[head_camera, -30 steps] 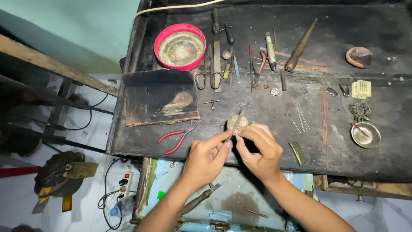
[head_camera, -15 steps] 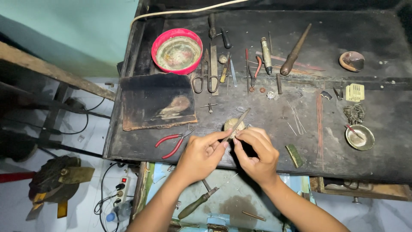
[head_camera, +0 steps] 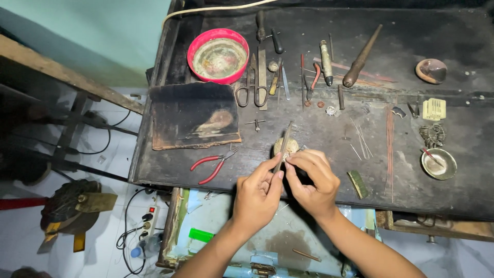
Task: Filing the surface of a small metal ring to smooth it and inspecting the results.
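While both forearms come up from the near edge of the bench point(head_camera: 463, 46), the two hands meet just over that edge, a little left of its middle. The left hand point(head_camera: 257, 193) has its grip pinched shut on a thin metal tool point(head_camera: 282, 145), thumb and forefinger closed around the lower end, the shaft slanting up and away from the person. The right hand point(head_camera: 313, 181) has its fingertips closed together on a tiny pale piece point(head_camera: 289, 159) — too small to tell what it is — right beside the tool's lower part. Just behind the fingers a small round pad point(head_camera: 284, 148) lies on the bench, the tool crossing over it.

To the left, near the same edge, lie red-handled pliers point(head_camera: 212, 163). To the right lie a small green block point(head_camera: 357, 184) and, nearer the right end, a small metal dish point(head_camera: 438, 163). Further in, toward the left side, sits a dark worn slab point(head_camera: 193, 116). Beyond that, a row of tools stretches across the middle — scissors point(head_camera: 251, 85), files and a wooden-handled awl point(head_camera: 361, 56). Toward the far left corner stands a red bowl point(head_camera: 218, 55), and near the far right a small rounded stone-like piece point(head_camera: 431, 70).
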